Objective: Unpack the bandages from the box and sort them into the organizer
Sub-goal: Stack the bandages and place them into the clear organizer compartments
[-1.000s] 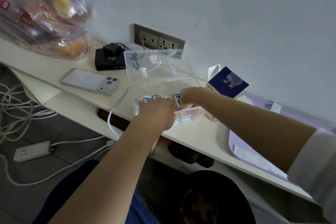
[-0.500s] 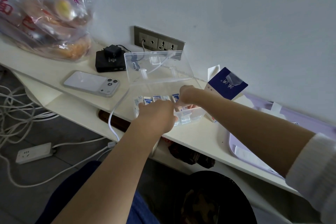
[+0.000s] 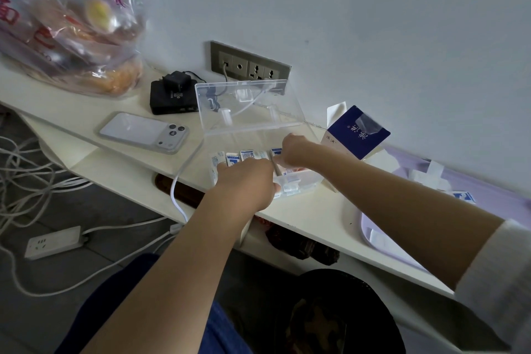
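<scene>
Left hand point(image 3: 247, 181) covers the clear organizer's point(image 3: 301, 181) front, its grip hidden. Wrapped bandages point(image 3: 250, 154) stand in the compartments: light, thin and floppy, best pinched by 1 edge. Right hand point(image 3: 296, 149) seemingly pinches a bandage strip point(image 3: 276, 167). Blue box point(image 3: 357, 131) stands beside.

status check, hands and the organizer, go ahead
Left hand at the open organizer, grip hidden; right hand pinches a thin strip over it. Bandages stand in a row inside. White cable runs along its left side, not blocking.
</scene>
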### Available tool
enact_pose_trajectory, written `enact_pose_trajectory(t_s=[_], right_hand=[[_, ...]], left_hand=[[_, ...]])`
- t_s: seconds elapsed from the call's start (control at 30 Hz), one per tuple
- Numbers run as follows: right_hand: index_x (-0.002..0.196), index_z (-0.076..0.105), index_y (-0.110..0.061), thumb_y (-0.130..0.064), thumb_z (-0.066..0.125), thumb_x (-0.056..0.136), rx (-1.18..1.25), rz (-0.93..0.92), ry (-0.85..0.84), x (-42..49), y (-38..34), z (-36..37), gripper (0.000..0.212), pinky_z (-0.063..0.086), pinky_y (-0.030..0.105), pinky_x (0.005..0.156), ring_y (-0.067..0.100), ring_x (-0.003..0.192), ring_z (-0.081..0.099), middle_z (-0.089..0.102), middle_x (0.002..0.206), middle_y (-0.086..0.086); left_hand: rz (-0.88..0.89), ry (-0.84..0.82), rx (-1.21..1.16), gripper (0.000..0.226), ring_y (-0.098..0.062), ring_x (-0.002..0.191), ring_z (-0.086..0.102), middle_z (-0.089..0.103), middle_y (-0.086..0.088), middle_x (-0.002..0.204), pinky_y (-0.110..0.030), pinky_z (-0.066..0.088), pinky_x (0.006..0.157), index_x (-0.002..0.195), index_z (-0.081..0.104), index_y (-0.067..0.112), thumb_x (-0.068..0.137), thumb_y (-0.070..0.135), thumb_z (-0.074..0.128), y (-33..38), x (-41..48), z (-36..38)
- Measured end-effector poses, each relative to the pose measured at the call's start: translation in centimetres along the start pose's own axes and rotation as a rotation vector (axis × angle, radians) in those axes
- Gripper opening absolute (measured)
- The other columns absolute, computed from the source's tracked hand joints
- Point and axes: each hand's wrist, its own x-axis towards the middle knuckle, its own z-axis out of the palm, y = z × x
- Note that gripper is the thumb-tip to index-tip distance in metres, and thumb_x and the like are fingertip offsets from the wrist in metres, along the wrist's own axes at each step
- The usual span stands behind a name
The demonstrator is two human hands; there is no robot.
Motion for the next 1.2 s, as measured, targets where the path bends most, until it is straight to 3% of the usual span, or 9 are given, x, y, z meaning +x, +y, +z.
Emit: enact_pose_trajectory(t_s=[0.1,0.23,0.37,0.43,0.6,0.8,0.93,1.03,1.2], right_hand=[[0.073,0.035,-0.006,-0.018,0.040,0.098,0.021,0.008,-0.009,-0.5,0.5,-0.3,0.028,0.026,0.019,0.044,0.010,0.054,0.035,0.036,0.073,0.007],[0.105,0.050,-0.003,-0.027,0.043,0.098,0.004,-0.050,0.032,-2.6,1.0,-1.2,0.026,0.034,0.021,0.054,0.014,0.064,0.044,0.052,0.085,0.006],[0.119,0.048,-0.012,-0.028,0.041,0.099,-0.004,-0.131,0.321,-5.9,2.4,-0.9,0.027,0.038,0.030,0.074,0.026,0.099,0.056,0.058,0.116,0.006],[0.117,0.051,-0.016,-0.019,0.043,0.097,-0.038,-0.216,0.492,-7.0,3.7,0.4,0.021,0.039,0.029,0.070,0.024,0.101,0.057,0.059,0.114,0.002],[0.087,0.066,-0.016,0.001,0.068,0.071,-0.001,-0.415,0.871,-10.3,8.8,2.8,0.023,0.044,0.025,0.044,0.022,0.070,0.065,0.067,0.081,-0.001],[0.089,0.064,-0.015,0.001,0.049,0.075,-0.122,-0.475,0.741,-12.3,17.6,6.3,0.026,0.043,0.024,0.049,0.023,0.068,0.061,0.065,0.082,0.001],[0.111,0.060,-0.011,-0.004,0.054,0.089,-0.005,-0.227,0.570,-11.9,24.1,7.9,0.025,0.052,0.038,0.073,0.030,0.099,0.061,0.061,0.111,0.008],[0.134,0.043,-0.011,-0.018,0.043,0.098,0.050,-0.060,0.463,-11.3,28.4,8.7,0.037,0.036,0.036,0.104,0.025,0.128,0.041,0.043,0.138,0.007],[0.141,0.030,-0.008,-0.030,0.047,0.096,0.170,0.136,0.437,-9.4,31.4,8.1,0.053,0.020,0.038,0.112,0.030,0.135,0.027,0.030,0.147,0.013]], left_hand=[[-0.008,-0.003,0.009,0.034,-0.023,0.119,0.048,0.053,-0.002,0.129,-0.041,0.026,0.103,0.126,0.049,0.020,0.099,0.037,0.039,0.1,0.0,0.0],[-0.015,0.001,0.031,0.035,-0.025,0.119,0.048,0.053,-0.003,0.129,-0.043,0.025,0.104,0.128,0.048,0.019,0.100,0.036,0.038,0.5,-0.1,0.1],[-0.011,0.039,0.136,0.032,-0.026,0.120,0.047,0.052,-0.005,0.129,-0.044,0.026,0.105,0.125,0.048,0.017,0.100,0.035,0.038,1.8,-0.3,0.3],[-0.014,0.086,0.171,0.030,-0.027,0.122,0.046,0.052,-0.006,0.129,-0.044,0.026,0.104,0.124,0.047,0.016,0.100,0.032,0.038,2.7,-0.4,0.5],[0.038,0.288,0.198,0.026,-0.027,0.115,0.049,0.052,-0.004,0.122,-0.042,0.032,0.096,0.123,0.046,0.018,0.098,0.026,0.042,5.6,-0.7,1.0],[0.326,0.467,0.161,0.021,-0.022,0.106,0.052,0.054,0.001,0.116,-0.035,0.036,0.089,0.118,0.047,0.021,0.098,0.023,0.041,10.3,-0.9,2.7],[0.488,0.361,0.149,0.024,-0.022,0.105,0.054,0.054,0.000,0.117,-0.033,0.038,0.085,0.120,0.047,0.019,0.100,0.025,0.037,13.0,-0.2,4.6],[0.563,0.274,0.187,0.026,-0.022,0.105,0.053,0.051,-0.002,0.119,-0.028,0.035,0.076,0.122,0.047,0.017,0.100,0.027,0.038,15.2,0.7,6.0],[0.545,0.163,0.243,0.036,-0.024,0.115,0.047,0.044,-0.006,0.130,-0.031,0.038,0.088,0.132,0.041,0.013,0.100,0.031,0.039,17.4,3.4,8.1]])
